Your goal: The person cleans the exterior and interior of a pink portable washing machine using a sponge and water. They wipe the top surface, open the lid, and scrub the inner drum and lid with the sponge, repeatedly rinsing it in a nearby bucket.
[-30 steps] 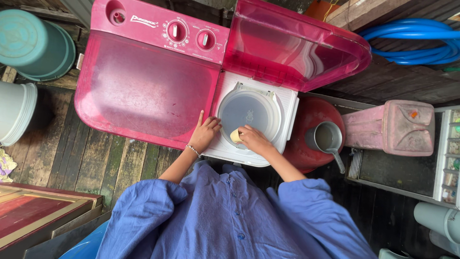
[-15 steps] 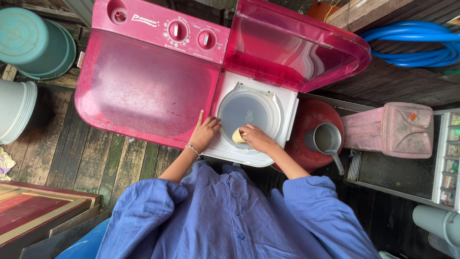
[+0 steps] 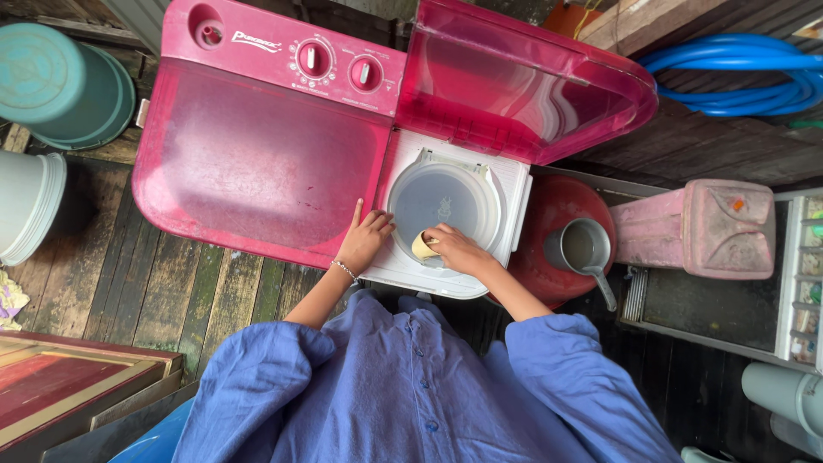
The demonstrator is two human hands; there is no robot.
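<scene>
A pink twin-tub washing machine [image 3: 257,163] stands in front of me with its right lid [image 3: 523,81] raised. Under it lies the round translucent inner cover [image 3: 446,201] of the spin tub in a white frame. My right hand [image 3: 459,249] presses a small yellowish sponge [image 3: 422,246] on the near rim of that cover. My left hand [image 3: 364,242] rests flat on the machine's front edge, fingers on the shut left lid, a thin bracelet on the wrist. Blue sleeves cover both my arms.
A red barrel [image 3: 557,214] with a metal dipper [image 3: 581,249] on it stands right of the machine. A pink container [image 3: 707,227], blue hose [image 3: 746,77], teal tubs [image 3: 60,86], a pale bucket [image 3: 26,206] and wooden planks [image 3: 60,386] surround me.
My right hand has slid the sponge a little to the left along the cover's near rim. The left hand stays in place.
</scene>
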